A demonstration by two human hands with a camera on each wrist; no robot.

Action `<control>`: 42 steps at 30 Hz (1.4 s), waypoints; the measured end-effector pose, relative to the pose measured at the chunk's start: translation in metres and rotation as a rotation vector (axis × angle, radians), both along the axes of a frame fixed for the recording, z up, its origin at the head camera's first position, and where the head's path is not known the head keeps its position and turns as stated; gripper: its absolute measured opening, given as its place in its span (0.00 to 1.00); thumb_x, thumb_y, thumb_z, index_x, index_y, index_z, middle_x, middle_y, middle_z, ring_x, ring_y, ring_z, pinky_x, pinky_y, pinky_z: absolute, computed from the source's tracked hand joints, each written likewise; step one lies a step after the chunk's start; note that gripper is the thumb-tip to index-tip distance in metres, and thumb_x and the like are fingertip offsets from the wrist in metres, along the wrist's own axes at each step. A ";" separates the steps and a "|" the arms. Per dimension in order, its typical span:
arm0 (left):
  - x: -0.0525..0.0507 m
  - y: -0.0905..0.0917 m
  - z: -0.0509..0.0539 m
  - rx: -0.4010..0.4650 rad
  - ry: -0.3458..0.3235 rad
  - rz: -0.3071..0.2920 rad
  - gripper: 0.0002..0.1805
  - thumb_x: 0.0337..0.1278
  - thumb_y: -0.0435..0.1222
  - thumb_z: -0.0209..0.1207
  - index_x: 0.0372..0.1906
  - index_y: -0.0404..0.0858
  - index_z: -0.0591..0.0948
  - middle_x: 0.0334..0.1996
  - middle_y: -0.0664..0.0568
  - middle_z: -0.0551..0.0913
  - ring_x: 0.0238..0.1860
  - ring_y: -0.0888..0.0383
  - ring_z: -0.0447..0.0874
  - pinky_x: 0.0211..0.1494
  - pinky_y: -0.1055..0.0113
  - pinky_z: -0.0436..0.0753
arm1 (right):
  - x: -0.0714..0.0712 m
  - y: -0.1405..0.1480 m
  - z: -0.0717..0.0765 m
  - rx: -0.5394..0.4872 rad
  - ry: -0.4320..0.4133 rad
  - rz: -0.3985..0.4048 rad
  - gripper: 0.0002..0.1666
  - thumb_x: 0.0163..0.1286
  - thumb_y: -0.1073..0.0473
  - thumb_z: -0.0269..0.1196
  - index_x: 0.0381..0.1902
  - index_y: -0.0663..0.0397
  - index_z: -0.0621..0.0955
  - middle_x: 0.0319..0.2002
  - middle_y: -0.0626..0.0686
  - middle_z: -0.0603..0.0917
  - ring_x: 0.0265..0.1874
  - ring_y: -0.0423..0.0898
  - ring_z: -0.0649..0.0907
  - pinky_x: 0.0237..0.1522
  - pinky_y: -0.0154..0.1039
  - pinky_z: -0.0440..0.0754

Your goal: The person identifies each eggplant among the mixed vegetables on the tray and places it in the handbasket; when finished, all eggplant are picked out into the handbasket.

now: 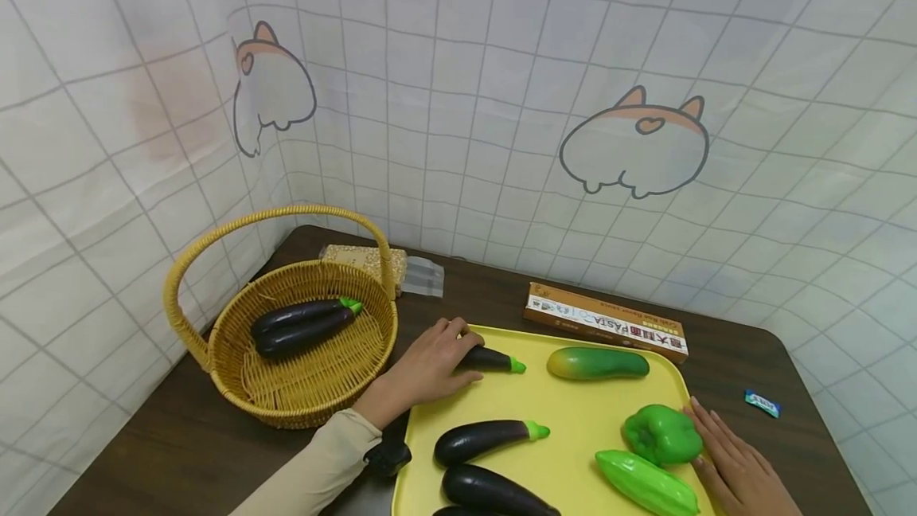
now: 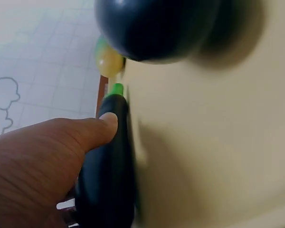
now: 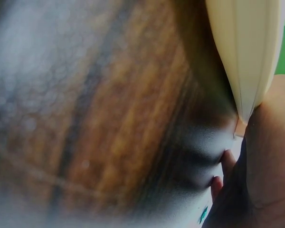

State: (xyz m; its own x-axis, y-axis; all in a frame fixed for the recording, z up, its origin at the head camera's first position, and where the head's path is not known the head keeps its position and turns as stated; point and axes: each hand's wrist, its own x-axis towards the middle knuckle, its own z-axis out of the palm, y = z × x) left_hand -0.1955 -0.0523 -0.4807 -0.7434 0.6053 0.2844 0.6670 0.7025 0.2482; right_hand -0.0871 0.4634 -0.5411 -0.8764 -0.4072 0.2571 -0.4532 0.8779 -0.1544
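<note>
My left hand (image 1: 437, 361) grips a dark eggplant (image 1: 490, 359) at the back left corner of the yellow tray (image 1: 566, 420). In the left wrist view the thumb lies along this eggplant (image 2: 107, 166), its green stem pointing away. My right hand (image 1: 738, 460) lies with straight fingers against the tray's right rim, beside a green bell pepper (image 1: 662, 435). A light green ridged vegetable (image 1: 647, 482) lies just in front of the pepper. More eggplants (image 1: 487, 440) lie at the tray's front left, and a green-yellow papaya-like piece (image 1: 598, 363) at its back.
Left of the tray stands a wicker basket (image 1: 236, 388) with a tall handle, holding two eggplants (image 1: 304, 329). Behind it lies a clear bag of pale grains (image 1: 365, 259). A pasta box (image 1: 605, 322) sits behind the tray, and a small blue packet (image 1: 762, 403) lies to the right.
</note>
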 end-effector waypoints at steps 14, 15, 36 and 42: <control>-0.005 -0.002 -0.012 -0.068 0.025 -0.017 0.25 0.66 0.58 0.68 0.55 0.45 0.83 0.43 0.51 0.77 0.41 0.54 0.75 0.42 0.59 0.78 | -0.001 -0.002 0.000 0.011 -0.024 -0.008 0.41 0.84 0.54 0.59 0.87 0.45 0.56 0.84 0.48 0.54 0.77 0.25 0.40 0.68 0.19 0.34; -0.005 -0.002 -0.012 -0.068 0.024 -0.016 0.25 0.66 0.59 0.68 0.54 0.44 0.82 0.41 0.52 0.76 0.39 0.55 0.75 0.40 0.60 0.78 | 0.000 -0.002 0.000 0.010 -0.026 -0.010 0.41 0.84 0.54 0.59 0.87 0.45 0.56 0.84 0.48 0.54 0.77 0.25 0.40 0.67 0.19 0.34; 0.006 -0.003 0.009 0.039 0.004 -0.030 0.19 0.71 0.53 0.68 0.45 0.44 0.78 0.28 0.60 0.72 0.23 0.63 0.68 0.22 0.69 0.66 | 0.001 -0.002 0.000 0.022 -0.011 -0.016 0.41 0.84 0.53 0.59 0.87 0.43 0.55 0.84 0.46 0.54 0.77 0.25 0.39 0.67 0.20 0.33; 0.012 -0.006 0.025 0.064 -0.009 -0.032 0.21 0.74 0.55 0.63 0.51 0.41 0.79 0.28 0.60 0.77 0.20 0.65 0.67 0.19 0.70 0.66 | 0.001 -0.002 -0.001 0.024 -0.003 -0.027 0.42 0.83 0.52 0.60 0.87 0.42 0.56 0.84 0.46 0.54 0.77 0.25 0.40 0.67 0.19 0.34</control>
State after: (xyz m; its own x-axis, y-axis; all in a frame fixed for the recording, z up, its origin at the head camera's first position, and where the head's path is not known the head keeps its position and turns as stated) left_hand -0.1833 -0.0581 -0.4560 -0.7265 0.6097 0.3169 0.6866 0.6631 0.2983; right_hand -0.0861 0.4613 -0.5420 -0.8879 -0.3895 0.2448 -0.4290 0.8932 -0.1347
